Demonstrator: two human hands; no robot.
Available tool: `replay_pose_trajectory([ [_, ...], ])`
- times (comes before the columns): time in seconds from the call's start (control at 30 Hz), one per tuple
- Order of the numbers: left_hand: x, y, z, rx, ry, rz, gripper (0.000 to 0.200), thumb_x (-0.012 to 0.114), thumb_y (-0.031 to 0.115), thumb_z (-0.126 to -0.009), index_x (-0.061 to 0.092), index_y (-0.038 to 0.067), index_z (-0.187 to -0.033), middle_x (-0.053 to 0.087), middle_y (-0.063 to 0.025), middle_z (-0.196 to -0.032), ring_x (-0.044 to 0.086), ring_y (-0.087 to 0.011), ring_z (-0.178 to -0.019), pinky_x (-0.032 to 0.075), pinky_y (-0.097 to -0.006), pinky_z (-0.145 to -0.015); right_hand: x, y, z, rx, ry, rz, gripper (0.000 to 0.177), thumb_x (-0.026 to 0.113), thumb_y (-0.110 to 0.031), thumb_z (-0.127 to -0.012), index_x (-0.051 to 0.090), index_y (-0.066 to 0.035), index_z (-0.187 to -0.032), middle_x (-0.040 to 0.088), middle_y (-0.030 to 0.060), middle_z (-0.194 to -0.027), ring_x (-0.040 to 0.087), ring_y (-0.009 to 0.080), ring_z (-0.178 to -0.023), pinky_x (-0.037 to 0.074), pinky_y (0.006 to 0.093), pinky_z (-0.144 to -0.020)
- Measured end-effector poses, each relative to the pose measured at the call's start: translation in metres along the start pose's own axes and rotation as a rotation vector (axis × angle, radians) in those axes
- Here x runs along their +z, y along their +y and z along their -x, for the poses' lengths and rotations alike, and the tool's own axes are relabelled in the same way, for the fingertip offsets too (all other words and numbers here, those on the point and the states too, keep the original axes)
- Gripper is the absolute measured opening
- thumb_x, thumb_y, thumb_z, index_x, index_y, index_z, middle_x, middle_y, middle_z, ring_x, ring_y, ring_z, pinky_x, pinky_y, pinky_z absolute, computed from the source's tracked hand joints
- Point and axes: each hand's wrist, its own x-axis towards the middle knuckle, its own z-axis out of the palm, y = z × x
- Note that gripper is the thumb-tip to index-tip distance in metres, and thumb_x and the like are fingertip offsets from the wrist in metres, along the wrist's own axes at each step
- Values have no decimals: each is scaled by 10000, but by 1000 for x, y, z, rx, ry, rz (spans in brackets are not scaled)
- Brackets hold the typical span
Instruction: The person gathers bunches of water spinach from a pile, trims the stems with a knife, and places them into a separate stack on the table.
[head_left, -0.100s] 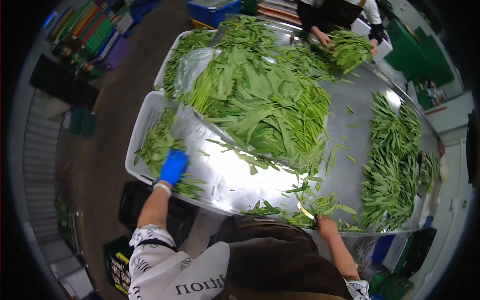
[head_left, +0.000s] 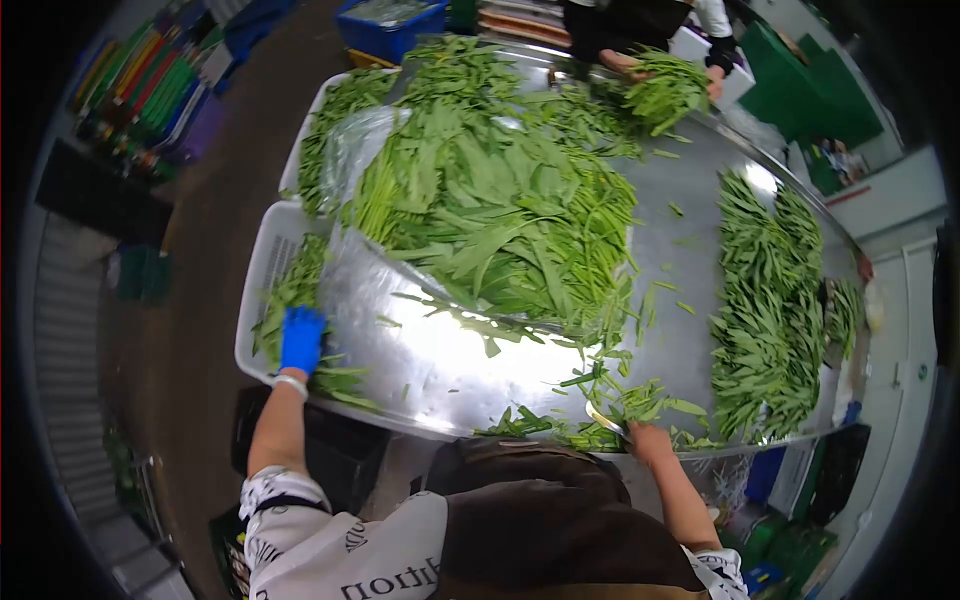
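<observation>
My left hand (head_left: 302, 340), in a blue glove, lies on leafy green stems (head_left: 283, 290) in the white crate (head_left: 248, 300) at the table's left edge. Its fingers look stretched out and slightly apart; the palm side is hidden. Some greens (head_left: 340, 382) stick out past the wrist over the table edge. My bare right hand (head_left: 650, 443) is closed around the handle of a knife with a curved blade (head_left: 603, 417). The blade lies low over cut stem pieces (head_left: 640, 403) near the table's front edge.
A large heap of greens (head_left: 490, 200) lies on plastic on the metal table (head_left: 675, 240). Rows of bunches (head_left: 765, 310) lie at right. A second white crate (head_left: 300, 155) stands at far left. Across the table, a co-worker's hands (head_left: 625, 65) hold a bunch (head_left: 668, 92).
The whole view has shifted slightly. My left hand has moved left, farther over the crate, and its fingers look more spread. My right hand keeps the knife in about the same spot.
</observation>
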Motion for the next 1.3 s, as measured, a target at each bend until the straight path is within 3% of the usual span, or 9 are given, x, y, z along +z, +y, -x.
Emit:
replay_pose_trajectory([
  [0.13, 12, 63, -69, -350, 45, 461, 222, 622, 164, -811, 682, 64, -1001, 663, -186, -933, 646, -346, -879, 491, -451, -841, -85, 13, 31, 34, 231, -16, 346, 693, -230, -763, 573, -57, -1038, 640, 136, -959, 618, 333, -944, 500, 435, -781],
  [0.33, -101, 166, -149, -165, 554, 1123, 188, 614, 93, -872, 695, 25, -1027, 689, -157, -961, 662, -293, -890, 505, -351, -803, -155, -27, 5, -300, 496, 13, 236, 680, -190, -774, 570, -45, -924, 617, 118, -849, 610, 317, -840, 497, 425, -717],
  [0.47, -125, 185, -212, -309, 786, 1055, 318, 669, 117, -843, 634, 24, -1146, 662, -163, -1074, 636, -299, -951, 484, -353, -848, -198, -49, -19, -524, 562, -3, 190, 678, -124, -741, 558, -42, -863, 589, 121, -798, 598, 331, -777, 492, 426, -684],
  [0.57, -103, 192, -248, -451, 658, 1122, 488, 719, 204, -786, 572, -8, -1200, 605, -216, -1159, 580, -349, -1048, 455, -422, -896, -227, -76, -32, -647, 586, -55, 159, 658, -88, -741, 554, -45, -853, 578, 118, -771, 594, 325, -770, 493, 415, -678],
  [0.7, -138, 212, -239, -424, 407, 815, 679, 743, 220, -738, 464, 18, -1324, 513, -241, -1262, 497, -409, -1135, 411, -468, -958, -240, -85, -57, -682, 602, -51, 200, 665, -60, -724, 574, -34, -900, 590, 125, -825, 588, 329, -820, 489, 432, -715],
  [0.8, -113, 218, -235, -405, 715, 918, 604, 710, 161, -773, 479, 25, -1314, 521, -224, -1272, 495, -396, -1154, 403, -464, -967, -252, -71, -74, -522, 914, -263, 288, 669, -37, -722, 589, -31, -999, 605, 155, -952, 571, 356, -921, 474, 435, -807],
  [0.83, -136, 225, -230, -373, 801, 927, 498, 660, 52, -800, 527, 33, -1280, 558, -199, -1240, 529, -361, -1133, 406, -427, -989, -255, -64, -84, -430, 948, -318, 365, 679, -39, -725, 571, -28, -1073, 588, 175, -1049, 541, 370, -1007, 451, 434, -871],
  [1.03, -216, 287, -245, 250, 706, 1095, 422, 671, 92, -809, 587, 52, -1221, 604, -155, -1195, 581, -324, -1067, 446, -400, -935, -282, -43, -146, -146, 950, -349, 829, 797, -223, -649, 404, 12, -1339, 430, 213, -1365, 389, 379, -1275, 346, 442, -1052],
  [1.3, -249, 337, -306, 632, 386, 597, 661, 705, 215, -755, 461, 128, -1363, 479, -100, -1374, 392, -331, -1297, 295, -455, -1086, -298, -45, -158, -208, 785, -308, 784, 778, -192, -622, 458, 5, -1310, 484, 178, -1193, 462, 354, -1146, 393, 437, -985],
])
